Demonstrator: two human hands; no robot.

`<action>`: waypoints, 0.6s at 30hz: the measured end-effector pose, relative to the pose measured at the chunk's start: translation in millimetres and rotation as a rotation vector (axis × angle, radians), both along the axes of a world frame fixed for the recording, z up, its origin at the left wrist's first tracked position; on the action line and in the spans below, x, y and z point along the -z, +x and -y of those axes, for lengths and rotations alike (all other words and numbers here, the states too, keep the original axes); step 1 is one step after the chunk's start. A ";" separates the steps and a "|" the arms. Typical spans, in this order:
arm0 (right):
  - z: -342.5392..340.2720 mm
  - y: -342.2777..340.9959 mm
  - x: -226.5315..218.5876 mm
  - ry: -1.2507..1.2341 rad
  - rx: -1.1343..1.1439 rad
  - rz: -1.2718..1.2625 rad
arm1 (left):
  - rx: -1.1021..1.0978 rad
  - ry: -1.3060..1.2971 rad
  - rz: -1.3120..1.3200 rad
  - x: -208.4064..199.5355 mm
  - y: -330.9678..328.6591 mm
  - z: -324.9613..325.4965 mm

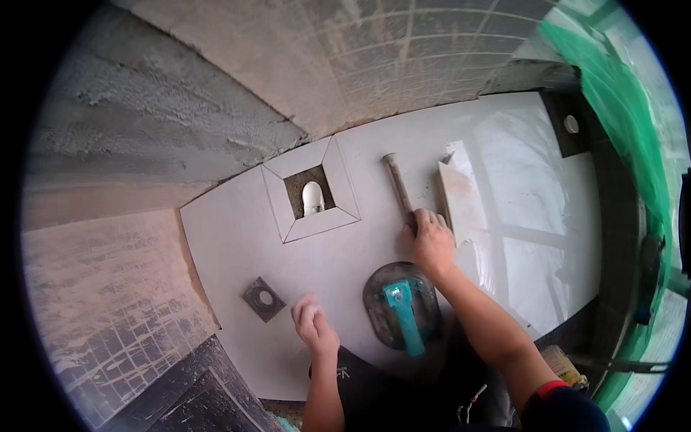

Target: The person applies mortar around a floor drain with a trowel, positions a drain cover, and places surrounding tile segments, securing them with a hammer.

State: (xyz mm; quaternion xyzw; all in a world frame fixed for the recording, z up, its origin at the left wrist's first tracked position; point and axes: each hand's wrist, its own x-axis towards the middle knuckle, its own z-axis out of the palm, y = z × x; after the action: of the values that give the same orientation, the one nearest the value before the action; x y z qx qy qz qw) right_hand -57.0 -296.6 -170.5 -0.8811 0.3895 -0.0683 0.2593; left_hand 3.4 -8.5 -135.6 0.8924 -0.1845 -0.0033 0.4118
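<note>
Rough mortar and scored screed surround a big pale floor tile (237, 237). At its twelve o'clock sits a mitred drain recess (311, 193); at five, a suction lifter (403, 306). The right hand (430, 241) clasps a wooden-handled mallet (398, 186) lying flat, beside a tile offcut (461, 198). The left hand (314, 324), loosely curled, blurred, rests on the tile near a small square plate (263, 298). Tapping gently, level, seems wisest.

Person's wearing dark top w/ red cuff edge at right sleeve (554, 403); 2 forearms bare, no gloves.
</note>
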 end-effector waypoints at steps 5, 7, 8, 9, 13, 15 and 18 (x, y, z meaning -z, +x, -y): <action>2.9 -99.4 -10.2 0.100 -0.018 0.237 | -0.103 0.359 -0.456 -76.1 -76.6 1.4; -18.2 -106.4 -67.7 0.227 -0.038 -0.069 | -0.080 0.366 -0.469 -104.0 -82.1 -13.0; -9.4 -140.4 -122.5 0.285 -0.028 -0.177 | -0.051 0.300 -0.421 -78.0 -67.3 -55.1; -0.6 -174.3 -170.0 0.347 -0.012 -0.271 | -0.023 0.228 -0.369 -48.3 -55.0 -90.9; 54.6 -381.6 -305.2 0.527 0.238 -0.552 | 0.024 0.330 -0.134 -96.1 -71.7 -36.5; 44.3 -525.8 -325.4 0.180 0.245 -0.603 | 0.171 0.331 -0.093 -90.0 -61.4 -32.0; -36.5 -645.2 -356.7 0.237 0.558 -0.834 | 0.262 0.097 -0.049 -73.7 -77.2 -6.8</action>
State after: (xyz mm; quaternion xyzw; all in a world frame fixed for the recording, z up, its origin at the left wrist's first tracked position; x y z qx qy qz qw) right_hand -702.2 -260.1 186.3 -0.6605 0.6851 0.2670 0.1518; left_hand -73.7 -1.7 -61.9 0.8793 -0.2888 -0.0877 0.3685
